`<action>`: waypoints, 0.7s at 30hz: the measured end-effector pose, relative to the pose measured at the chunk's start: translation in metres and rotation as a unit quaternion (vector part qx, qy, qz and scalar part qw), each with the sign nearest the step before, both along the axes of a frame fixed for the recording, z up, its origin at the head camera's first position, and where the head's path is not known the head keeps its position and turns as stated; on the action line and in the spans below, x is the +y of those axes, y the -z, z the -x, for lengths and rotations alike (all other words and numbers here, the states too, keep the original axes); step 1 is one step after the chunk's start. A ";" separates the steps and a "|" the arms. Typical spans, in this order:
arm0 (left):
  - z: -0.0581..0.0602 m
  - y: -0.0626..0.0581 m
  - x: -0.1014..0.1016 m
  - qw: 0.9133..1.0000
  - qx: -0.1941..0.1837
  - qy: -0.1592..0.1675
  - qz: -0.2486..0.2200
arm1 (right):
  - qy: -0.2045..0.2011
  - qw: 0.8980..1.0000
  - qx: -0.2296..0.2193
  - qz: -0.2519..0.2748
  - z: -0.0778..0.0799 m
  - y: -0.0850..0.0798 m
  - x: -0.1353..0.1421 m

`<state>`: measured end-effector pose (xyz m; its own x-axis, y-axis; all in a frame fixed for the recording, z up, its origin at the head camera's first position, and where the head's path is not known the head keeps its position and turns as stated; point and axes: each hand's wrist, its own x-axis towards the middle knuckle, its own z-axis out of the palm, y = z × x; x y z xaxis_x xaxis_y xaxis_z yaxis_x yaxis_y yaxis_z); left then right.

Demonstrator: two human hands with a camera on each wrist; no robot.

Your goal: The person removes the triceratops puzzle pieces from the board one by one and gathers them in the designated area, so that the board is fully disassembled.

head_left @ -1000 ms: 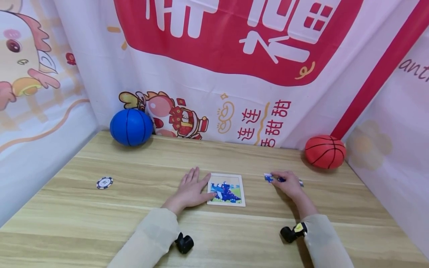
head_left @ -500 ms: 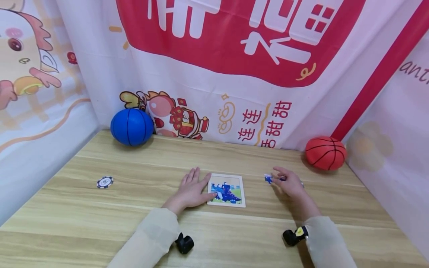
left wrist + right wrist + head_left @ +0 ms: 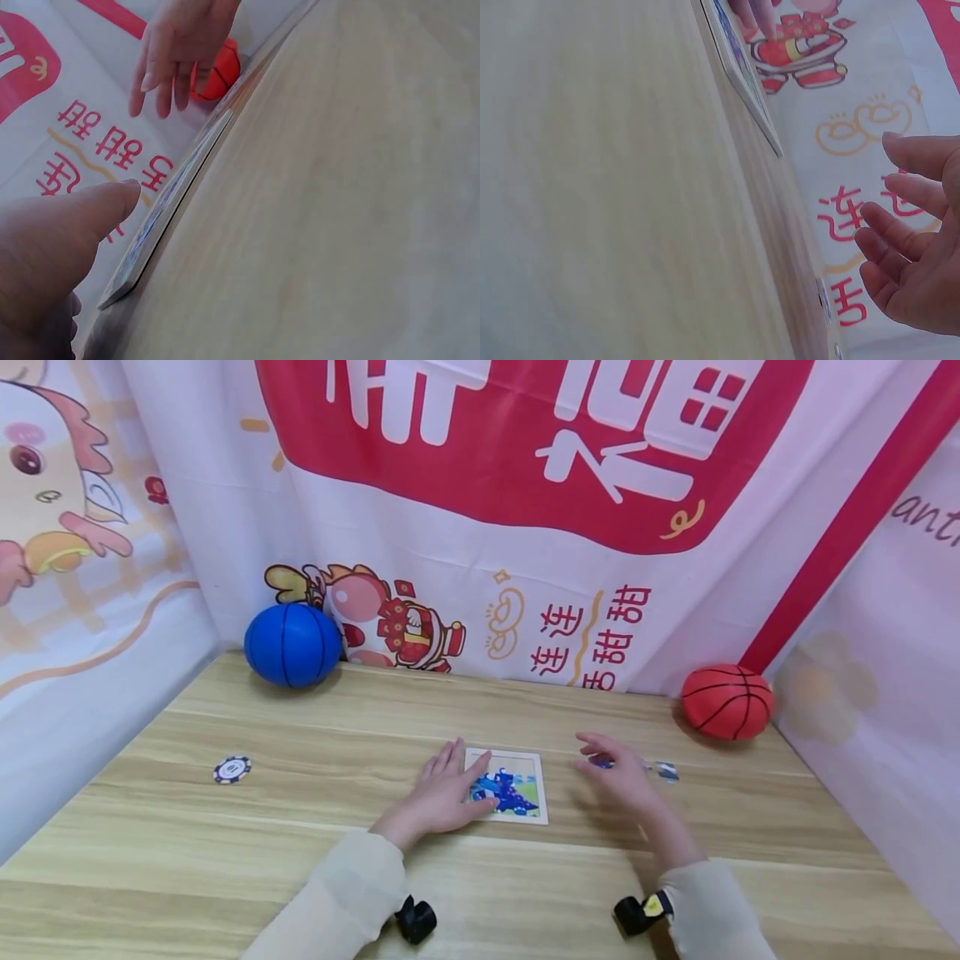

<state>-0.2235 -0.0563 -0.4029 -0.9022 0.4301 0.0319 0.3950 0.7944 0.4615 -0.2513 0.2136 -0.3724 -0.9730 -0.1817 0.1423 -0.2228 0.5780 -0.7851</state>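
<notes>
A square tray puzzle with a pale border and a blue-purple dinosaur picture lies mid-table. My left hand rests at its left side, fingers spread, its thumb over the picture. In the left wrist view the puzzle appears edge-on beyond the thumb. My right hand hovers to the right of it, fingers loosely bent and apart. The right wrist view shows that hand with nothing in it. Under it lies a blue puzzle piece, partly hidden. Another piece lies right of the hand.
A blue ball stands at the back left of the wooden table, and a red one at the back right. A round poker chip lies on the left. Printed cloth walls in the back and sides.
My right hand has lifted from the loose pieces, its fingers parting, and moved left. The piece at far right now shows more fully. My left hand has shifted slightly right over the puzzle.
</notes>
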 end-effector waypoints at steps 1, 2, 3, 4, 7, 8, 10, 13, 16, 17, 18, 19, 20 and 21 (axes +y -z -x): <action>-0.001 0.000 0.001 1.000 0.001 0.002 0.004 | -0.002 1.000 -0.007 -0.001 -0.001 0.000 -0.004; -0.003 -0.001 0.002 1.000 0.001 0.003 0.005 | -0.004 1.000 -0.011 0.000 -0.002 0.001 -0.007; -0.004 -0.002 0.003 1.000 0.000 0.004 0.007 | -0.006 1.000 -0.019 0.000 -0.003 0.001 -0.010; -0.005 -0.003 0.004 1.000 -0.002 0.006 0.008 | -0.011 1.000 -0.023 0.000 -0.004 0.001 -0.013; -0.007 -0.003 0.006 1.000 -0.006 0.013 0.012 | -0.016 0.999 -0.044 0.003 -0.007 0.005 -0.022; -0.008 -0.003 0.006 1.000 -0.008 0.014 0.013 | -0.020 0.999 -0.048 0.003 -0.008 0.007 -0.025; -0.009 -0.003 0.006 1.000 -0.010 0.016 0.016 | -0.024 0.998 -0.053 0.001 -0.009 0.011 -0.030; -0.010 -0.003 0.007 0.999 -0.011 0.020 0.023 | -0.033 0.998 -0.046 -0.001 -0.011 0.018 -0.036; -0.011 -0.004 0.008 0.999 -0.012 0.029 0.022 | -0.039 0.999 -0.027 -0.004 -0.013 0.025 -0.039; -0.011 -0.004 0.008 0.999 -0.012 0.032 0.023 | -0.040 0.999 -0.022 -0.004 -0.013 0.027 -0.040; -0.012 -0.004 0.009 0.999 -0.013 0.034 0.022 | -0.041 0.999 -0.016 -0.005 -0.014 0.028 -0.040; -0.011 -0.003 0.009 0.999 -0.013 0.036 0.024 | -0.041 0.999 -0.011 -0.008 -0.015 0.029 -0.041; -0.011 -0.003 0.009 0.999 -0.012 0.036 0.024 | -0.043 0.999 -0.006 -0.009 -0.015 0.030 -0.041; -0.011 -0.002 0.009 0.999 -0.011 0.035 0.026 | -0.046 0.999 0.000 -0.011 -0.015 0.031 -0.042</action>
